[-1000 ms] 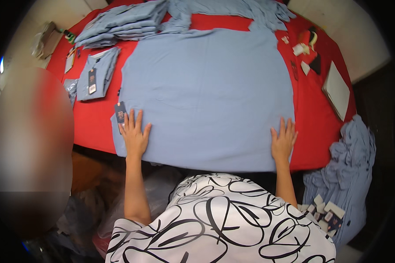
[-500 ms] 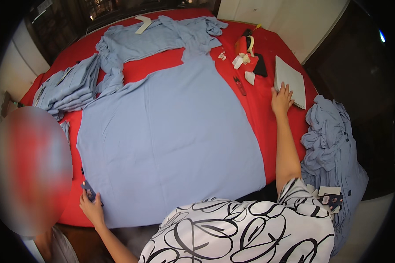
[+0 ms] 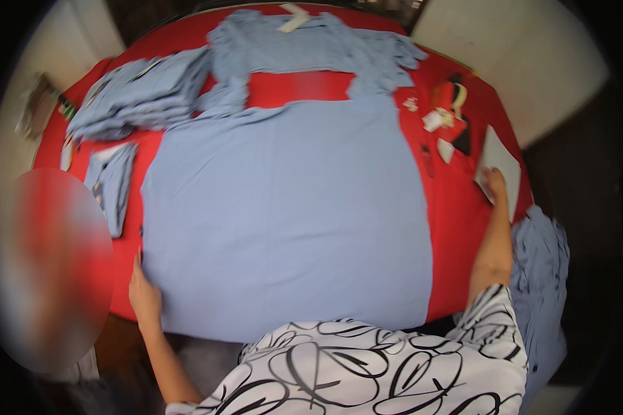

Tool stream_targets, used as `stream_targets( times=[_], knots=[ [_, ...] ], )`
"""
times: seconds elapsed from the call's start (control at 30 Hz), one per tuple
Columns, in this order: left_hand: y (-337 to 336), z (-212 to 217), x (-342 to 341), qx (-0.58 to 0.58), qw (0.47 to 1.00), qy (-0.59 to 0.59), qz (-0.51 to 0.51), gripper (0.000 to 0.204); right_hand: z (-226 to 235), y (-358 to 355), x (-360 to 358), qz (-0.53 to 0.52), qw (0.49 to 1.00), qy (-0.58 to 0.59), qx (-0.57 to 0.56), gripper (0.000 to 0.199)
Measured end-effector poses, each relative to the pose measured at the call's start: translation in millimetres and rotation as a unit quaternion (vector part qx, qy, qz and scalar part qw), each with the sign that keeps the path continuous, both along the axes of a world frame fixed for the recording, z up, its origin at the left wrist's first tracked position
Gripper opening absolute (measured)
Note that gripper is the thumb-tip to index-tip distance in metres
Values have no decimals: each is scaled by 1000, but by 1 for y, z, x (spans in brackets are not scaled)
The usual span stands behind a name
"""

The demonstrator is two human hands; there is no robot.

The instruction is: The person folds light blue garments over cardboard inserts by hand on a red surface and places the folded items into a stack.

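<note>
A light blue garment (image 3: 291,207) lies spread flat across the red-covered table in front of me. At its left edge is my left hand (image 3: 145,294), closed on a thin dark tag (image 3: 140,254) that shows almost edge-on and blurred. Over on the right, my right hand (image 3: 495,183) has its fingers curled on the edge of a white sheet (image 3: 507,166), which lies at a slant near the table's right side. The fingertips are partly blurred.
Folded blue garments (image 3: 145,97) are stacked at the far left, with another folded one (image 3: 111,183) nearer. A crumpled shirt (image 3: 284,45) lies at the back. Scissors-like red snips (image 3: 426,159), tape (image 3: 458,100) and scraps sit right. Blue cloth (image 3: 540,277) hangs beside. A person (image 3: 45,277) is at left.
My right hand has gone from resting flat on the white sheet to curling its fingers at its edge. The tag in my left hand has turned edge-on. The view has shifted.
</note>
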State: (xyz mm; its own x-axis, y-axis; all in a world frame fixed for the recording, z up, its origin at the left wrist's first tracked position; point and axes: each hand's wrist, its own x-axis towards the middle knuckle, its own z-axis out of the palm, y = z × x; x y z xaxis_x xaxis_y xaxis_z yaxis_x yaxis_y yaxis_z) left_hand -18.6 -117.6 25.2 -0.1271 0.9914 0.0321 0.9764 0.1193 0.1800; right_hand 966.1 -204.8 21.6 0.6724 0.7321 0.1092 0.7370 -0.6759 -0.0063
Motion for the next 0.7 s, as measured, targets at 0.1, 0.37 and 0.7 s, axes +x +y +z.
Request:
stream_targets(
  times=[0.1, 0.37, 0.7],
  knots=[
    [32, -6, -9, -8, 995, -27, 98, 53, 33, -47, 47, 48, 985, -165, 15, 38],
    [36, 6, -2, 201, 975, -80, -46, 40, 200, 9, -296, 164, 952, 43, 256, 31],
    [53, -31, 10, 222, 964, -111, -98, 33, 103, 159, -581, 479, 733, 465, 128, 33]
  ],
)
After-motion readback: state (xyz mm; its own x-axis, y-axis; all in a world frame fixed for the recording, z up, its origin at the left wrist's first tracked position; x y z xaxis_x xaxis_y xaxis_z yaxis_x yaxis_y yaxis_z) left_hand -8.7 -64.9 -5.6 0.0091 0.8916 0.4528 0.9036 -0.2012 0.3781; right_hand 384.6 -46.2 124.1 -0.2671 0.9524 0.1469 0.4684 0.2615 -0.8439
